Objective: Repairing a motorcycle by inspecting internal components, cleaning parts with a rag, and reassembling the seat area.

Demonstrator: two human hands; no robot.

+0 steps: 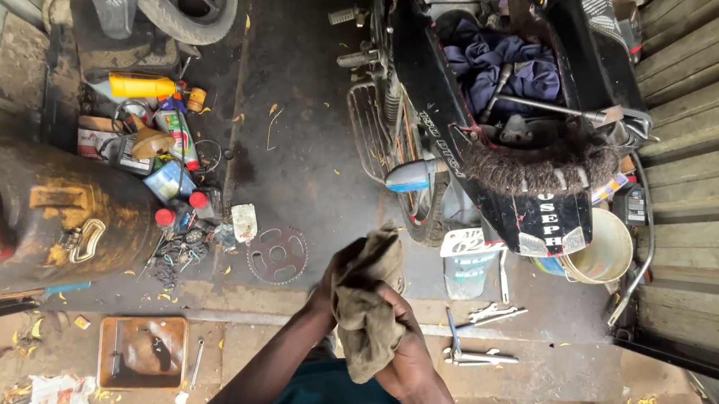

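Note:
A dirty olive-brown rag (368, 307) is bunched between both my hands at the lower middle of the head view. My left hand (330, 287) grips it from the left side, mostly hidden behind the cloth. My right hand (400, 346) closes around its lower right part. Just beyond the rag stands a black motorcycle (483, 144) with its seat off and blue cloth (501, 69) stuffed in the frame.
Several wrenches (480, 333) lie on the concrete right of my hands. A sprocket (277, 254) lies on the dark floor to the left, near bottles and cans (165, 130). A dark drum (43, 211), a rusty tray (142, 351) and a cream bucket (602, 252) sit around.

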